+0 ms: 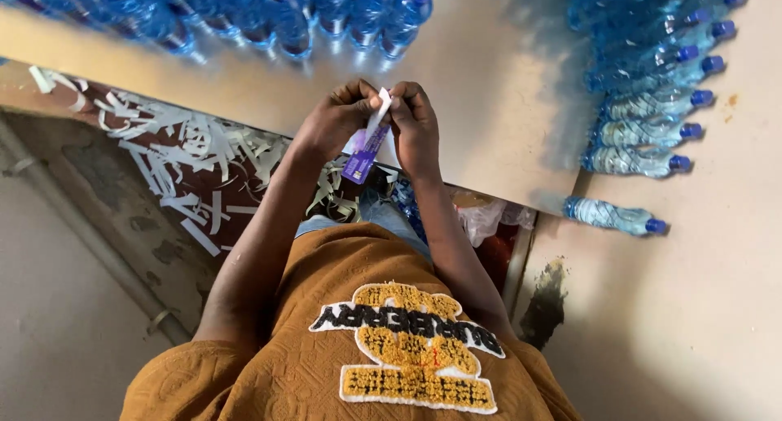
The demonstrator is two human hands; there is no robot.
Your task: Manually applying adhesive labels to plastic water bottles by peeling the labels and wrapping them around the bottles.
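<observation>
My left hand (336,121) and my right hand (415,129) meet over the near edge of a beige table (497,95). Together they pinch a narrow purple and white label strip (363,151). Its white top end sits between the fingertips of both hands and its purple end hangs down toward me. Both sets of fingers are closed on the strip. Clear blue-capped water bottles (285,18) lie in a row on the table just beyond my hands.
More blue-capped bottles (652,87) are stacked on their sides at the right, with a single bottle (612,216) lying apart below them. White paper strips (187,156) litter the dark floor at the left, under the table edge.
</observation>
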